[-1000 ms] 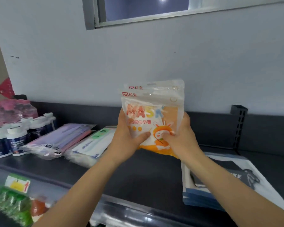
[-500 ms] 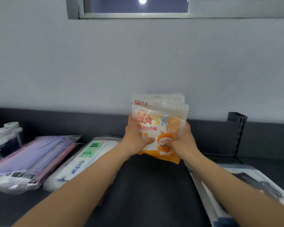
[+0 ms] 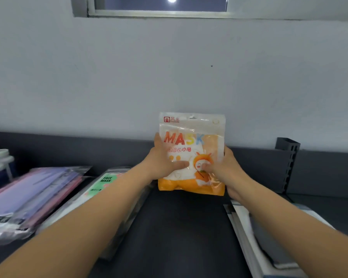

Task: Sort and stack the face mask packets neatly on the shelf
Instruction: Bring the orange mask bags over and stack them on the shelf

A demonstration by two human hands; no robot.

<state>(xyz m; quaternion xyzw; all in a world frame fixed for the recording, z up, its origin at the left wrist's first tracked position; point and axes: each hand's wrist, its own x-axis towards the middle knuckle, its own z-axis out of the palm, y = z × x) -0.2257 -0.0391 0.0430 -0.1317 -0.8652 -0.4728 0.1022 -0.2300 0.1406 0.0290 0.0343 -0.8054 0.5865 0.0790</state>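
Observation:
An orange and white mask packet [image 3: 191, 135] with a rabbit print stands upright near the back of the dark shelf [image 3: 179, 227], its lower edge at the shelf surface. My left hand [image 3: 162, 160] grips its left side with the thumb across the front. My right hand [image 3: 223, 167] grips its right side. A second packet behind it cannot be told apart now. A stack of purple and pink mask packets [image 3: 34, 193] lies at the left. Beside that stack lies a white and green "FACE MASK" packet [image 3: 102, 183], partly hidden by my left forearm.
White-capped bottles [image 3: 0, 159] stand at the far left. A flat stack of white and dark packets [image 3: 269, 237] lies at the right under my right forearm. A dark slotted upright [image 3: 287, 163] rises at the back right. The grey wall is right behind the shelf.
The packet has gone down and back toward the shelf's rear wall, still in both hands. The two offset packet tops now line up as one. The camera has moved closer.

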